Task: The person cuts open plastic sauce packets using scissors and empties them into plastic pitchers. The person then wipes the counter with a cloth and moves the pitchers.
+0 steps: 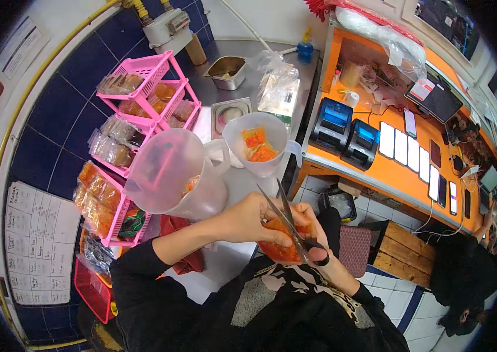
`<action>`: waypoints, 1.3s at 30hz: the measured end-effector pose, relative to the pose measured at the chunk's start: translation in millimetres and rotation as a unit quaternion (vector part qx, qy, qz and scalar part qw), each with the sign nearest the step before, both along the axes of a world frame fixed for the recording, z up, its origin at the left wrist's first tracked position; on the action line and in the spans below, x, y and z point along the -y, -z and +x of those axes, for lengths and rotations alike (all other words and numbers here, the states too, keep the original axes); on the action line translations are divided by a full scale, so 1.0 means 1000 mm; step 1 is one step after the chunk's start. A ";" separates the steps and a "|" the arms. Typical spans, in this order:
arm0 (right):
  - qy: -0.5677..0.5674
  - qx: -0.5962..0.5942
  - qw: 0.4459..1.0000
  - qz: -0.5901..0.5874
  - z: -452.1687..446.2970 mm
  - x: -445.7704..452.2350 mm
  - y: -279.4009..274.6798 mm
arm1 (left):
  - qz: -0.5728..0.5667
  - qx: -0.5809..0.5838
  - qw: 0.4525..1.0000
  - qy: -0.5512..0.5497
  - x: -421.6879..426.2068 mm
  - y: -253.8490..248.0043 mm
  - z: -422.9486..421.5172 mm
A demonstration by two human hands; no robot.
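In front of my chest, my left hand [255,220] is closed on a clear plastic bag [277,253] of orange-red food, pinching its upper part. My right hand [331,267] holds a pair of scissors [287,218], its dark handle at the palm and the parted blades pointing up and away from me. The scissors cross in front of the bag, and the right fingers are partly hidden behind it. Just beyond my hands stands a translucent pitcher [233,132] with orange bags inside. A larger translucent pitcher [160,176] leans to the left, also with something orange in it.
Pink tiered baskets [160,117] of bagged food stand on the left of the steel counter [233,196]. A red cloth [181,234] lies near my left arm. Metal containers [226,73] sit farther back. Phones and printers [333,123] occupy an orange desk [319,158]; another person [465,270] is at right.
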State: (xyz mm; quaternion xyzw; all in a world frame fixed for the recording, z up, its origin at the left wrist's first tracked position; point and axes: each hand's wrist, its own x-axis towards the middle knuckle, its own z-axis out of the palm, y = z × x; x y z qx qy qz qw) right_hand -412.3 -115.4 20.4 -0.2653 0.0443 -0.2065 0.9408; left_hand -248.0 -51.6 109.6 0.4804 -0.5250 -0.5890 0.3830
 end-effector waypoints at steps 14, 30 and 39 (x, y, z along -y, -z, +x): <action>0.147 0.000 0.979 -0.141 -0.037 0.030 -0.004 | -0.182 0.268 0.925 -0.198 0.076 -0.003 0.084; 0.241 -0.189 0.939 -0.159 -0.061 0.034 0.040 | 0.137 0.487 0.861 0.054 -0.011 0.014 0.211; 0.286 -0.285 0.894 -0.195 -0.056 0.039 0.050 | 0.111 0.696 0.676 0.215 0.039 0.208 0.244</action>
